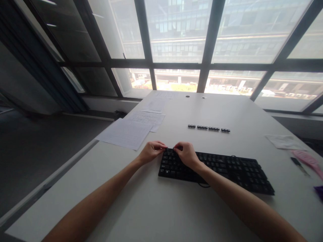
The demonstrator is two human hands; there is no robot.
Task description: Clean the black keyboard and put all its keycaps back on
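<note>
A black keyboard [219, 166] lies on the white desk at a slight slant. My left hand [150, 153] is at its far left corner, with thumb and fingers pinched together on the corner. Over the left part of the top row, my right hand [186, 155] is also closed in a pinch. Whatever sits between its fingertips is too small and hidden to make out. My right hand and forearm cover some of the keys. Beyond the keyboard, small black keycaps [213, 129] stand in a row of several short groups.
Printed papers [126, 132] overlap along the desk's left edge. On the right are a white sheet [285, 142], a pink brush-like object [306, 158], a small black-handled tool [297, 163] and a purple item [319, 191]. Large windows [179, 30] rise behind the white desk [141, 208].
</note>
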